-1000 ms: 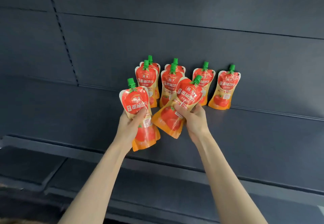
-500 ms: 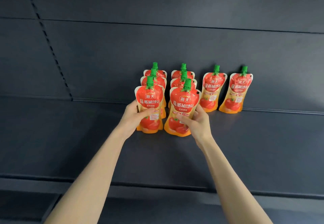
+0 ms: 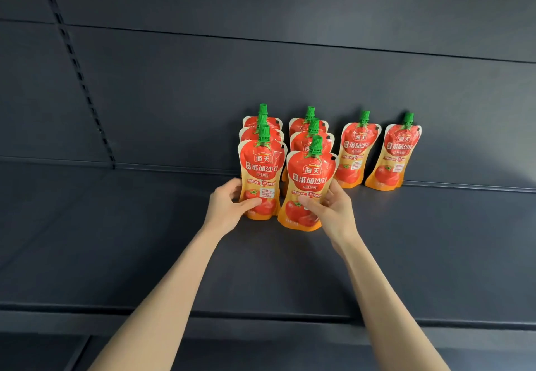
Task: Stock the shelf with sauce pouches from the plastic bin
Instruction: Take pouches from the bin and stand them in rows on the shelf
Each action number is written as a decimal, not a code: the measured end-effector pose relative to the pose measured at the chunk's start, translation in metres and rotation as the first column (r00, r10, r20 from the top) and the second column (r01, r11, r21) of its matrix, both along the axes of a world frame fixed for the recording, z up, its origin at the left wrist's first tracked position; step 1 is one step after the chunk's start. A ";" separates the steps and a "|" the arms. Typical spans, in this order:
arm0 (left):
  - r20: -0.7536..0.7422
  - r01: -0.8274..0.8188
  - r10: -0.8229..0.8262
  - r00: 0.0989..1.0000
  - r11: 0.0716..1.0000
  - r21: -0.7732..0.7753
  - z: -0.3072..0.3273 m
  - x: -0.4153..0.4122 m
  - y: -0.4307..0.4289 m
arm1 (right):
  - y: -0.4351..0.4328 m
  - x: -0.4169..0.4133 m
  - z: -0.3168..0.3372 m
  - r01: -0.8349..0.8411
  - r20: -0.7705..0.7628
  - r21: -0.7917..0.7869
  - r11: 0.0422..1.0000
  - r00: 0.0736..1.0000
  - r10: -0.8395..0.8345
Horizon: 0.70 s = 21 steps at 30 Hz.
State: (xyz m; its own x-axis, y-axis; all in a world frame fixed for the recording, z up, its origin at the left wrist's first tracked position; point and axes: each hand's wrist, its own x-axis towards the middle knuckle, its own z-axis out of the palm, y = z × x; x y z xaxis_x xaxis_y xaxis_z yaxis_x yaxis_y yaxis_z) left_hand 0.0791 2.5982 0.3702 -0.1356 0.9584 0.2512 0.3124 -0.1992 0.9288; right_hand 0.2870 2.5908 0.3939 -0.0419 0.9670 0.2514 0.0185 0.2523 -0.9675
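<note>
Head view: front pouches [image 3: 262,173] mostly hide rear pouches [image 3: 303,127].

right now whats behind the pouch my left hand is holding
Behind the front pouch in the left hand stand a middle pouch and a back pouch. Only their red tops and green caps show; their lower parts are covered.

Only arms in shot tbh. Left hand [image 3: 229,205] bare, right hand [image 3: 332,212] bare too. Left forearm [image 3: 171,298], right forearm [image 3: 380,298]: both slim, long, uncovered all way to bottom edge. Nails too small to judge.
</note>
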 end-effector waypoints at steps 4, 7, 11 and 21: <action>-0.004 -0.015 0.015 1.000 0.999 0.030 -0.002 0.002 -0.001 | -0.001 0.000 -0.003 0.007 0.004 -0.005 1.000 1.000 -0.007; -0.015 -0.030 0.031 0.999 0.998 0.052 -0.001 0.004 -0.002 | -0.003 0.001 -0.004 0.012 -0.010 -0.015 1.000 1.000 -0.012; -0.042 -0.029 0.031 0.999 0.999 0.044 0.000 0.004 -0.004 | -0.007 0.001 -0.004 0.022 -0.013 0.001 1.000 1.000 -0.022; 0.110 -0.050 0.037 0.993 0.991 0.124 0.011 -0.003 -0.047 | -0.019 -0.041 -0.007 -0.107 -0.005 0.016 0.994 0.994 0.107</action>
